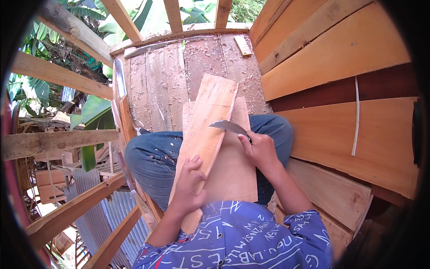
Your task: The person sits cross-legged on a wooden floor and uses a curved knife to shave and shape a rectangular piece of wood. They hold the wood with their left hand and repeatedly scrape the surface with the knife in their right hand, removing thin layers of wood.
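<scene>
A long light wooden board [207,116] lies tilted across my lap, its far end leaning to the right. Under it, a wider flat board [235,166] rests over my thighs. My left hand [190,181] grips the long board near its lower part, fingers curled on its face. In my right hand [260,150] is a knife [229,127] with a curved blade; the fingers wrap its dark handle, which is mostly hidden. The blade points left and lies over the long board's right edge; whether it touches the wood I cannot tell.
Wood shavings litter the plank floor [165,80] ahead, where a small wood offcut [242,45] lies. Wide orange-brown boards [336,54] form a wall at right, with stacked planks [331,193] below. An open railing [67,136] runs along the left, above corrugated metal sheets [96,210].
</scene>
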The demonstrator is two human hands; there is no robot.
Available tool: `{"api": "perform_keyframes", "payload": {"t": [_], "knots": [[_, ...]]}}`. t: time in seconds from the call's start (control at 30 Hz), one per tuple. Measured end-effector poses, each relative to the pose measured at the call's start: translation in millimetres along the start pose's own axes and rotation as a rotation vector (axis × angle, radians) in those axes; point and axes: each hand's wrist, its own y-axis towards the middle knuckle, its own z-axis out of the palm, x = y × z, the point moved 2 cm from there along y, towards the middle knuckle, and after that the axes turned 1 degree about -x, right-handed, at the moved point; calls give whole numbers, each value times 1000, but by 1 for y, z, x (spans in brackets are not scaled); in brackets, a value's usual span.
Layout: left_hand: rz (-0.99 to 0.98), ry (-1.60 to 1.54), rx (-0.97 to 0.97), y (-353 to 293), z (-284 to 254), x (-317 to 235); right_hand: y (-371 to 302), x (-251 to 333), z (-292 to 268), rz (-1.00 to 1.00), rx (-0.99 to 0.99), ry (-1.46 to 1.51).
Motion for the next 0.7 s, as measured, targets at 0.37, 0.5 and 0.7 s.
{"api": "perform_keyframes", "payload": {"t": [0.37, 0.5, 0.7], "knots": [[5, 58, -86, -2, 1, -3, 6, -7, 0, -72, -43, 42], [-13, 68, -117, -8, 4, -13, -6, 1, -1, -119, 85, 64], [-33, 86, -122, -17, 10, -16, -8, -4, 1, -139, 6, 114]]}}
